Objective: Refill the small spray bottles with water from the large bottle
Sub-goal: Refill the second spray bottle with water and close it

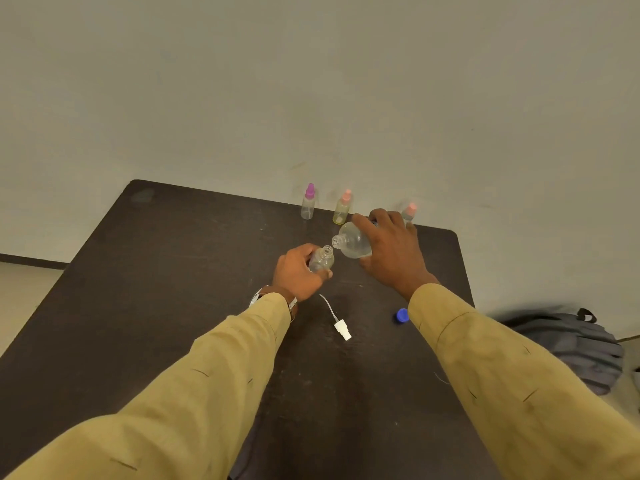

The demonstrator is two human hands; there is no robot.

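We hold mouth near mouth.
Left hand grips the small bottle; right hand grips the tilted large bottle.

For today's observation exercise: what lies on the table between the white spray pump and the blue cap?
Nothing: in the head view, only bare dark tabletop separates the white spray pump from the blue cap.

1. The big bottle is tipped sideways, open mouth pointing left.
2. The small open bottle leans, mouth just beside it.
3. The purple-top bottle, yellow bottle and pink-top bottle stand behind.
4. The white spray top lies nearer.
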